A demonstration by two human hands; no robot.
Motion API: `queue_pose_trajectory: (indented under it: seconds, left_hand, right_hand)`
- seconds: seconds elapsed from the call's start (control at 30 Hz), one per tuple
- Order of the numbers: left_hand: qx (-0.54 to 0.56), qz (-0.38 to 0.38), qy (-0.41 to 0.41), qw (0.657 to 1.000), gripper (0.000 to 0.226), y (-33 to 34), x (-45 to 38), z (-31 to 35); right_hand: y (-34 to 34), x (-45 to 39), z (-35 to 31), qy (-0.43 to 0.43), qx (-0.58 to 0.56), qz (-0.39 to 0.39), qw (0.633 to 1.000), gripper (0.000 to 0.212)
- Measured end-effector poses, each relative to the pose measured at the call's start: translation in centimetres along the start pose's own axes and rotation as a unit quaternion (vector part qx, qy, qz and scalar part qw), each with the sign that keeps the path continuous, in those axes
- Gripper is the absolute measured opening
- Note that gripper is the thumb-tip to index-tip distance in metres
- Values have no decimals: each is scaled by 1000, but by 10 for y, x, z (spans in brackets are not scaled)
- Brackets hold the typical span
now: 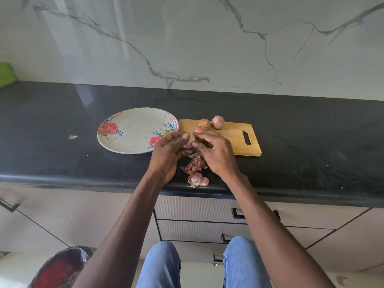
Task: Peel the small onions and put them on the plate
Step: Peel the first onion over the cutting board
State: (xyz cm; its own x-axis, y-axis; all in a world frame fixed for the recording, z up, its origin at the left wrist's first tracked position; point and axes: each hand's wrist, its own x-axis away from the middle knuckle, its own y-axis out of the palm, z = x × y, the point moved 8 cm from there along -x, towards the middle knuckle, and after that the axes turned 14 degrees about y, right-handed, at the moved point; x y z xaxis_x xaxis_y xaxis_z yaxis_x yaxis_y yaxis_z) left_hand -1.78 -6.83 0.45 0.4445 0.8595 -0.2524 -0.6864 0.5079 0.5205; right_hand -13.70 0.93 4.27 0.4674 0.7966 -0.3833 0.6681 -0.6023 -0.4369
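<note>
While I look down from the head camera, my left hand [166, 154] and right hand [216, 152] meet over the black bench [62, 159], both grips curled tight round one small onion [189, 141] (pale, mostly bare) pinched between thumbs and fingers. It sits just beside the flowered plate [126, 129] and the wooden cutting board [236, 138]. Three unpeeled onions [217, 122] lie on the board. Loose skins [196, 173] lie near the bench edge.
</note>
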Motion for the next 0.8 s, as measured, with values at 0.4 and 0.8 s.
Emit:
queue_pose_trajectory:
  seconds: [0.4, 0.8]
  left_hand:
    - [-170, -92, 38, 980, 22, 15, 4, 3]
    - [-170, -80, 81, 979, 20, 15, 5, 9]
  right_hand:
    - [2, 2, 0, -18, 24, 11, 999, 33]
    - [1, 9, 1, 30, 28, 112, 993, 19]
